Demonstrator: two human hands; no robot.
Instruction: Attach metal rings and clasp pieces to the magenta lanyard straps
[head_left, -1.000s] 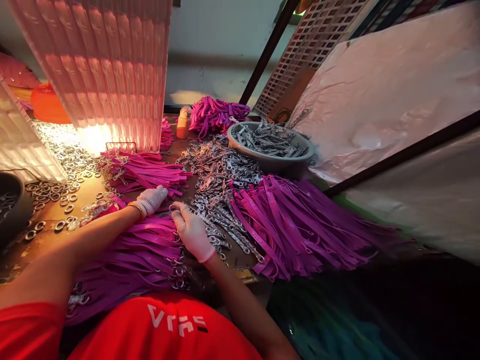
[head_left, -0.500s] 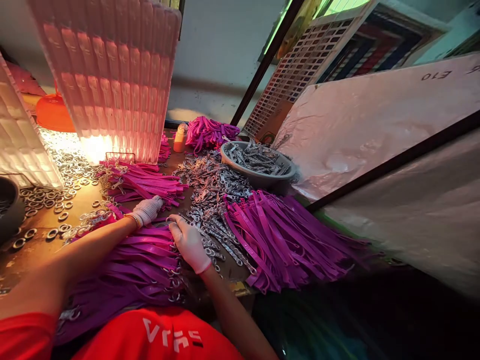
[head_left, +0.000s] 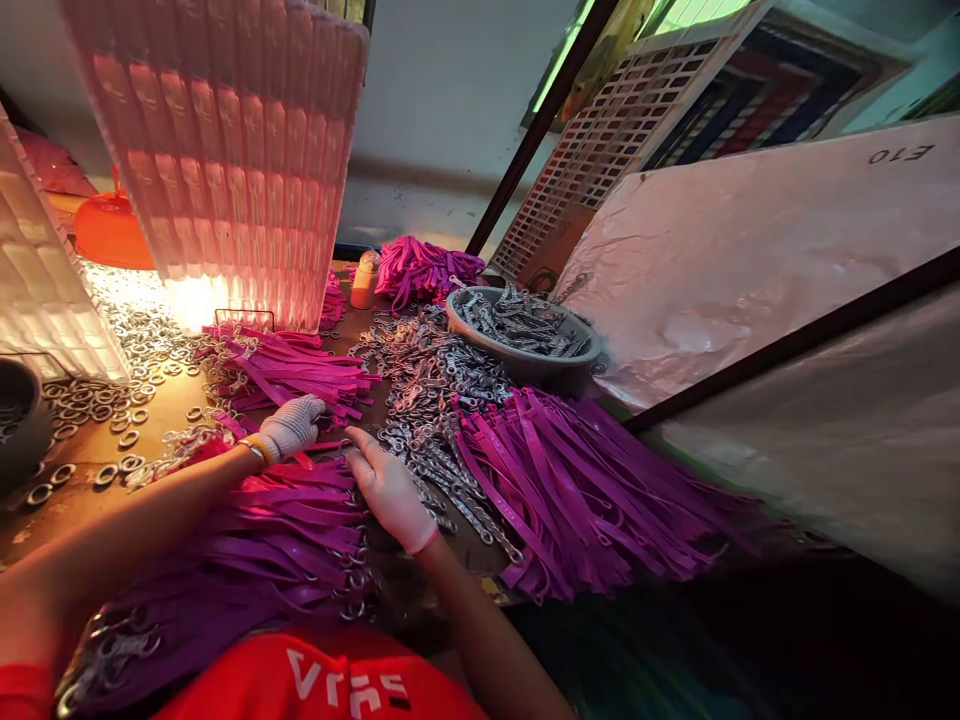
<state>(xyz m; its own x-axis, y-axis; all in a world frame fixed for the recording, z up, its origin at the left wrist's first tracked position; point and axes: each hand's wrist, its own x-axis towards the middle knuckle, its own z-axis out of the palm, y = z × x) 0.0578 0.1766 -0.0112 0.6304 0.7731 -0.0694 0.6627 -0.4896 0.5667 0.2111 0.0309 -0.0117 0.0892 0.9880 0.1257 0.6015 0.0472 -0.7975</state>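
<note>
My left hand [head_left: 291,427], in a white knit glove, is closed just below a bundle of pink-purple straps [head_left: 300,372]; what its curled fingers hold is hidden. Close by on the right, my gloved right hand [head_left: 390,492] pinches a metal ring [head_left: 348,448] at the end of a purple strap [head_left: 321,448]. Beneath both hands lies a thick layer of purple straps [head_left: 277,535], with rings along their right ends. Braided metal links with hooks [head_left: 442,400] are heaped beyond my right hand.
A grey basin [head_left: 525,365] full of metal links stands at the back, near an orange-capped bottle [head_left: 365,280]. More purple straps [head_left: 577,490] hang over the table's right side. Loose rings [head_left: 105,400] lie at left beside upright ribbed plastic panels [head_left: 240,180] and an orange lamp [head_left: 112,232].
My left hand stays almost in place, its wrist slightly lower. The right hand has shifted slightly right, still pinching at the strap's end. A pink strap shows more clearly between the hands.
</note>
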